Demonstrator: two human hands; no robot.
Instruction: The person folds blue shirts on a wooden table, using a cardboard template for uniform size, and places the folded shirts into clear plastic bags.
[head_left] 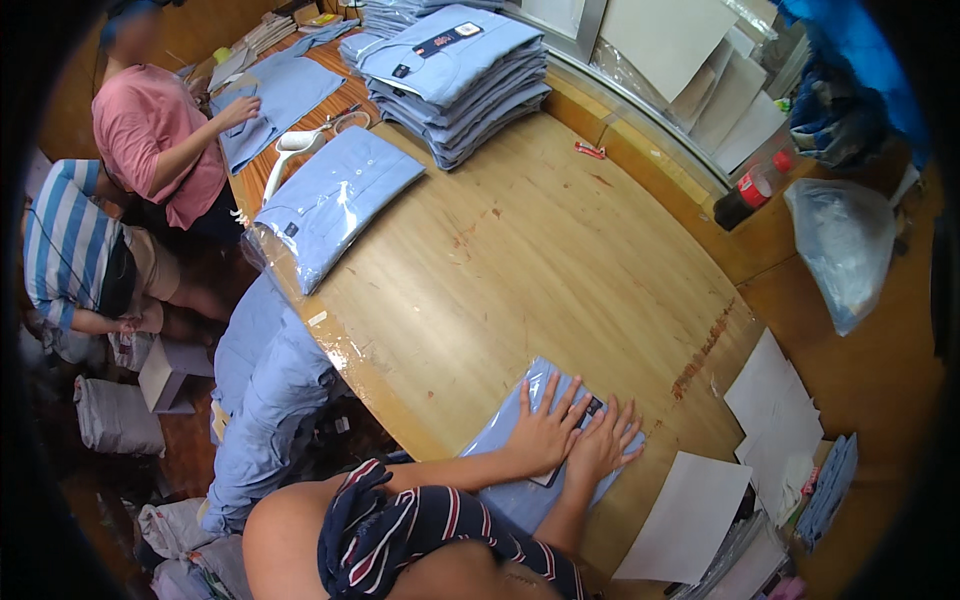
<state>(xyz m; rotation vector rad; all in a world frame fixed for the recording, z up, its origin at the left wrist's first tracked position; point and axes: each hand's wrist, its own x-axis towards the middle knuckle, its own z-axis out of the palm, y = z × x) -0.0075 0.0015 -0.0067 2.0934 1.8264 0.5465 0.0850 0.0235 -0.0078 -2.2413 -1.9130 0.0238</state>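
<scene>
A folded light-blue shirt in a clear plastic bag lies on the wooden table near its front edge. My left hand presses flat on it, fingers spread toward the far side. Close beside it, my right hand also lies flat on the bagged shirt with its fingers apart. Between and under the hands, part of a dark label shows on the shirt. Much of the shirt's lower part is hidden by my arms.
A bagged blue shirt lies at the table's far left, near a stack of folded shirts and a white tape dispenser. White sheets lie right. A dark drink bottle stands behind. A person in pink handles blue cloth.
</scene>
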